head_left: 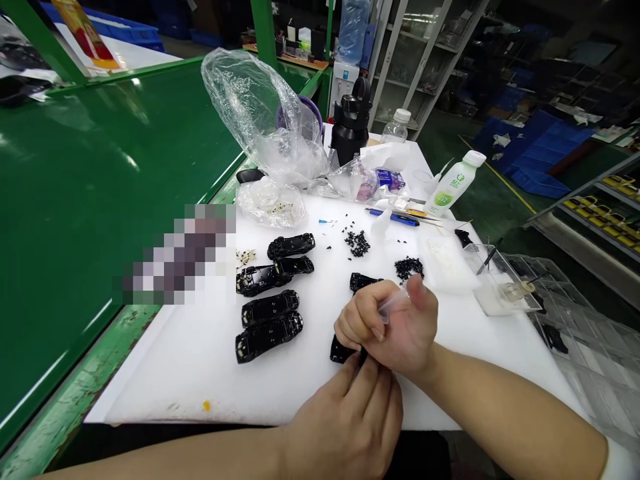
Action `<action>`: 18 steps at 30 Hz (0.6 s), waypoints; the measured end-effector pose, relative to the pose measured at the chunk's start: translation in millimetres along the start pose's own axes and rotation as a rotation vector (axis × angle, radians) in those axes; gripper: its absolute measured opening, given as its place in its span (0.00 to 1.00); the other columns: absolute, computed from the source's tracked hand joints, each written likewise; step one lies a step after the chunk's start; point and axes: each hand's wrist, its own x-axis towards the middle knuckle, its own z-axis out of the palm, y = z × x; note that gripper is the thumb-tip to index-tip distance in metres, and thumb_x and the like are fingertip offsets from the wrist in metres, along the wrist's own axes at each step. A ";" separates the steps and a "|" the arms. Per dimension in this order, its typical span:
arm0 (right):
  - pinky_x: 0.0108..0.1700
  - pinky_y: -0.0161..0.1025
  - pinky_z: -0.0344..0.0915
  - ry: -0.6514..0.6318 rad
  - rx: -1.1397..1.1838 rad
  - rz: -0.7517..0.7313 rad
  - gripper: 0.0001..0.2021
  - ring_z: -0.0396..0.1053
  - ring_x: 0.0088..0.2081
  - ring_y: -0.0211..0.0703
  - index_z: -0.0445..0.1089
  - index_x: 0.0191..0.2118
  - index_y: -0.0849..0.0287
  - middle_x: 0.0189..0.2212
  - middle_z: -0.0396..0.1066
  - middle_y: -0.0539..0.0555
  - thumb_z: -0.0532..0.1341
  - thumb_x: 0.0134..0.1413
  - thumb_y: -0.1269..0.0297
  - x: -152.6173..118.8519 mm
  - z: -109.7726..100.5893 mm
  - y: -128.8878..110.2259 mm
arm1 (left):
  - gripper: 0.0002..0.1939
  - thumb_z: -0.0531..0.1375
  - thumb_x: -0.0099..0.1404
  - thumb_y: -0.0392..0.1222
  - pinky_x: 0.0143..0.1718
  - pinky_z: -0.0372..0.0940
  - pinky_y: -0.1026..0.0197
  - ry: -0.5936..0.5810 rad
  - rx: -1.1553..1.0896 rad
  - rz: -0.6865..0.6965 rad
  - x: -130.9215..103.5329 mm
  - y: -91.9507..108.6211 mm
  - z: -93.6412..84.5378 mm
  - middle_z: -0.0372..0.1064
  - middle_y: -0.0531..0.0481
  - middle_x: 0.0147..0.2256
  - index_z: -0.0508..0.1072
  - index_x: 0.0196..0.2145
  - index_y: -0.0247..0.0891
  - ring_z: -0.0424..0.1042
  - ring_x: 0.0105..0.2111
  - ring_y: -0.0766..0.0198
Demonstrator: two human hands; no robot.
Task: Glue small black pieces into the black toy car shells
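My left hand [353, 417] is closed around a small black part, mostly hidden by the fingers, low in the view. Just above and touching it, my right hand [395, 323] has its fingers curled round a translucent plastic piece [393, 303], with the thumb raised. Behind the hands, a black toy car body [365, 281] lies on the white work surface [190, 373], and another black body [341, 350] is partly covered by the right hand. Several black car bodies [270, 337] lie in a group to the left. Two piles of tiny black parts [409, 268] are beyond the hands.
A clear plastic bag [270, 127], a black flask [351, 127] and a white-green bottle [455, 180] stand at the back. Blue-handled tool [395, 217] lies before them. At right is a clear box [500, 287]; a green bench [125, 147] borders the left side.
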 end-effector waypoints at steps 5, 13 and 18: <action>0.19 0.36 0.50 -0.004 -0.015 0.001 0.32 0.45 0.15 0.34 0.58 0.16 0.57 0.11 0.49 0.46 0.47 0.60 0.36 1.3 -1.3 3.6 | 0.18 0.51 0.68 0.38 0.48 0.71 0.49 0.015 -0.004 -0.015 0.1 -0.5 0.9 0.76 0.39 0.45 0.74 0.49 0.28 0.74 0.46 0.48; 0.19 0.36 0.51 -0.025 -0.032 0.022 0.31 0.46 0.14 0.34 0.58 0.16 0.57 0.11 0.50 0.45 0.49 0.59 0.38 2.1 -2.0 3.7 | 0.19 0.50 0.68 0.38 0.46 0.73 0.49 -0.002 -0.033 0.012 -0.6 -1.9 0.9 0.76 0.39 0.45 0.74 0.50 0.28 0.75 0.45 0.47; 0.19 0.36 0.50 -0.010 -0.029 0.004 0.29 0.46 0.14 0.34 0.58 0.16 0.57 0.11 0.50 0.45 0.50 0.59 0.40 1.5 -2.3 5.4 | 0.20 0.50 0.68 0.38 0.46 0.73 0.49 -0.004 -0.027 0.006 0.2 -2.8 2.6 0.75 0.38 0.46 0.74 0.51 0.27 0.75 0.46 0.47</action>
